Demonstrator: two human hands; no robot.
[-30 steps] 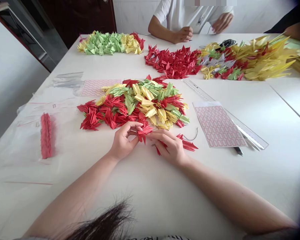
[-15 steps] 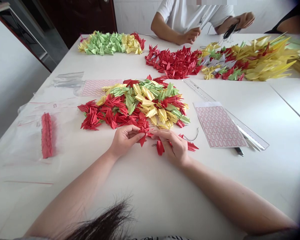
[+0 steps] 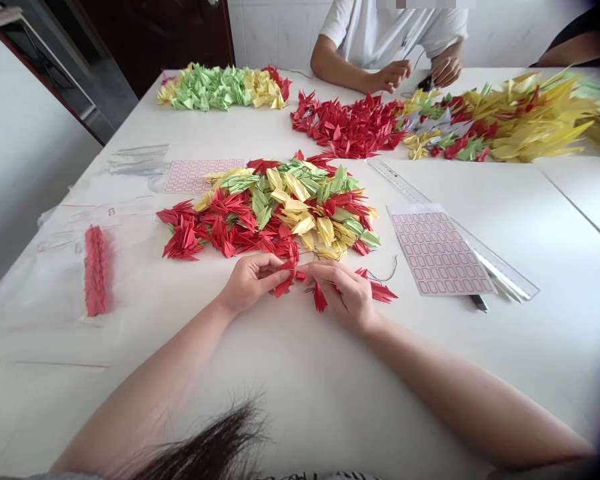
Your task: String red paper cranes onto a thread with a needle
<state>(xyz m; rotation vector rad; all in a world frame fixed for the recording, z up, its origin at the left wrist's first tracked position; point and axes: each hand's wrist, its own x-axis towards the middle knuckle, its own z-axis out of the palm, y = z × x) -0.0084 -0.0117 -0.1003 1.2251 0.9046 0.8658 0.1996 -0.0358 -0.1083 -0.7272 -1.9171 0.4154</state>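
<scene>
My left hand [image 3: 250, 283] and my right hand [image 3: 345, 293] meet just in front of a heap of red, yellow and green folded paper pieces [image 3: 275, 207] on the white table [image 3: 300, 373]. The left fingers pinch a red folded paper piece [image 3: 286, 280]. The right fingers are closed on other red pieces [image 3: 320, 297], and more red pieces [image 3: 380, 290] with a thin dark thread [image 3: 387, 273] lie beside that hand.
A pink label sheet [image 3: 435, 250], a clear ruler [image 3: 455, 230] and a pen [image 3: 477, 302] lie to the right. A red strip in a clear bag [image 3: 95, 270] lies at left. Further heaps [image 3: 347, 123] and another person's hands [image 3: 415, 72] are at the far edge.
My left fingers have closed from curled over to a pinch on the red piece, drawing it toward the right hand. The person opposite has brought both hands together on the table.
</scene>
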